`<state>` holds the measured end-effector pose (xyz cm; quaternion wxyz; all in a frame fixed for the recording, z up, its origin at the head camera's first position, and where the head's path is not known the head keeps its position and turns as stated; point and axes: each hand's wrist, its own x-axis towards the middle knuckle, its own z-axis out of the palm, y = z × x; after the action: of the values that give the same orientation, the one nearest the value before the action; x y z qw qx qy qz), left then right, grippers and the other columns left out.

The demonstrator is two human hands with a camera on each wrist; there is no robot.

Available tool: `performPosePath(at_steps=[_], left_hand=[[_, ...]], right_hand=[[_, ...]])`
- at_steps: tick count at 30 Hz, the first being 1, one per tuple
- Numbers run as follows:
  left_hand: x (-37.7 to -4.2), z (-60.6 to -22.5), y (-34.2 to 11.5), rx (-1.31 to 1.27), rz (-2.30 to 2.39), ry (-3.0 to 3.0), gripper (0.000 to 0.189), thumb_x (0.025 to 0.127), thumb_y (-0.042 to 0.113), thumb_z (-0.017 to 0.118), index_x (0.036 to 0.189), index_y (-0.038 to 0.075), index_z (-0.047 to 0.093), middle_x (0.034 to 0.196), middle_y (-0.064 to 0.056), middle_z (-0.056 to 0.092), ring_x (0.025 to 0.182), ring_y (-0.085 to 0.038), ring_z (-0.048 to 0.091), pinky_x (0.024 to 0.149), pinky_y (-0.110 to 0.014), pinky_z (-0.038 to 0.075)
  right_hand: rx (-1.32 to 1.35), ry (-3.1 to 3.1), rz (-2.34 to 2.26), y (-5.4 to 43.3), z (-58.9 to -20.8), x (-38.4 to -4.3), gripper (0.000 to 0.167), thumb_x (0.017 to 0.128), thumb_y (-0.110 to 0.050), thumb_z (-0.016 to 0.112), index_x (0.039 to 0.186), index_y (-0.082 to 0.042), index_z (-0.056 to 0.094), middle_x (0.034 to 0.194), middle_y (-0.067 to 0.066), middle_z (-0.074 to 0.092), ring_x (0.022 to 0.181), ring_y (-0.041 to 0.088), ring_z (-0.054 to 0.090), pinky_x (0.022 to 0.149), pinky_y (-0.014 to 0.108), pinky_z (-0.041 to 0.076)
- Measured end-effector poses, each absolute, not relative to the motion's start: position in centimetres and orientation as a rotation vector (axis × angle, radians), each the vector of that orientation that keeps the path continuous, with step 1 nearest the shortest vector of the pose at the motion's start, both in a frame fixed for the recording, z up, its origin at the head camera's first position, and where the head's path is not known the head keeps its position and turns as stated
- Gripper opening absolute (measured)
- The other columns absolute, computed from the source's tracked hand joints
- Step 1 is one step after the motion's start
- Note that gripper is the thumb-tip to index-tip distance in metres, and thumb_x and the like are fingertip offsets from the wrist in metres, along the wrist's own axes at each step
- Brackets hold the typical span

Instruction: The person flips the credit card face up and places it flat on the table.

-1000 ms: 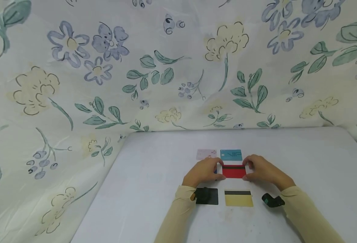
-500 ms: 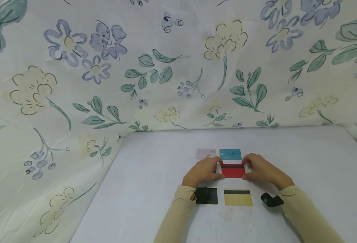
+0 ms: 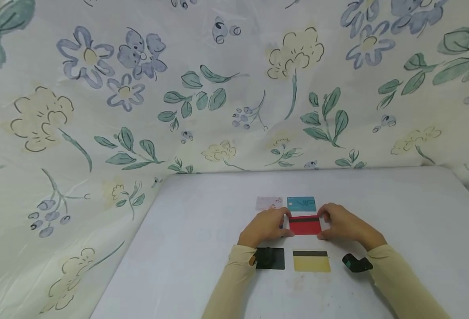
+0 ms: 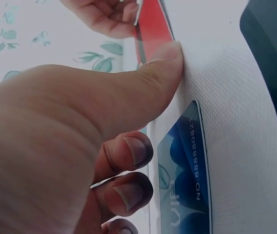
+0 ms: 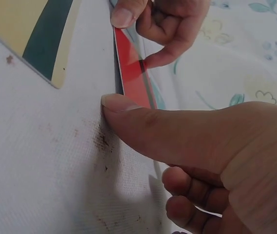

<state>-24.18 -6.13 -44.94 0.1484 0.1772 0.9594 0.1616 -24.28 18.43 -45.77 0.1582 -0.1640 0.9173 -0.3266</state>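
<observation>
A red card with a dark stripe along its far edge lies between both hands over the white table. My left hand pinches its left end between thumb and fingers. At the opposite end, my right hand grips it the same way, thumb on the near corner. Under the left hand lies a dark blue VIP card, mostly hidden in the head view. The left wrist view shows the other fingers curled beside that card. In the right wrist view the red card slants up from the cloth-like surface.
Behind the hands lie a pale pink card and a light blue VIP card. Nearer me are a black card, partly covered by the left wrist camera, and a gold card. A floral curtain borders the white table.
Both hands keep their hold on the red card, which now sits at a very slight tilt. The head view has shifted a little.
</observation>
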Motion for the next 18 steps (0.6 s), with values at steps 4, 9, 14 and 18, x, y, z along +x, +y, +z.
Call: performPosePath(at_steps=[4, 9, 14, 18], left_hand=[[-24.05, -45.19, -6.30, 0.528, 0.460, 2.765, 0.052, 0.088, 0.040, 0.081, 0.133, 0.019, 0.062, 0.086, 0.004, 0.061, 0.075, -0.009, 0.056, 0.065, -0.020, 0.045], [-24.15, -45.47, -6.48, 0.548, 0.456, 2.772, 0.052, 0.089, 0.039, 0.081, 0.133, 0.020, 0.062, 0.087, 0.005, 0.061, 0.076, -0.009, 0.056, 0.065, -0.020, 0.045], [-24.25, -45.75, -6.57, 0.555, 0.466, 2.776, 0.051, 0.089, 0.039, 0.081, 0.133, 0.020, 0.063, 0.088, 0.004, 0.062, 0.077, -0.009, 0.056, 0.066, -0.020, 0.045], [-24.23, -45.98, -6.57, 0.563, 0.458, 2.780, 0.052, 0.088, 0.038, 0.082, 0.133, 0.020, 0.063, 0.089, 0.004, 0.062, 0.078, -0.009, 0.056, 0.066, -0.019, 0.046]], right_hand=[[-0.484, 2.637, -0.929, 18.35, -45.88, -24.04, 0.060, 0.075, -0.016, 0.092, 0.123, 0.002, 0.060, 0.101, 0.010, 0.057, 0.095, 0.023, 0.052, 0.078, 0.033, 0.051], [-0.501, 2.650, -0.916, 18.34, -45.96, -24.03, 0.060, 0.075, -0.017, 0.092, 0.122, 0.002, 0.060, 0.100, 0.010, 0.057, 0.095, 0.023, 0.052, 0.077, 0.033, 0.050], [-0.509, 2.665, -0.910, 18.32, -45.96, -23.98, 0.059, 0.075, -0.019, 0.092, 0.122, 0.001, 0.060, 0.099, 0.010, 0.056, 0.095, 0.023, 0.051, 0.075, 0.033, 0.049], [-0.508, 2.668, -0.917, 18.27, -46.01, -23.79, 0.061, 0.075, -0.020, 0.093, 0.122, 0.000, 0.060, 0.099, 0.009, 0.055, 0.095, 0.023, 0.051, 0.074, 0.032, 0.049]])
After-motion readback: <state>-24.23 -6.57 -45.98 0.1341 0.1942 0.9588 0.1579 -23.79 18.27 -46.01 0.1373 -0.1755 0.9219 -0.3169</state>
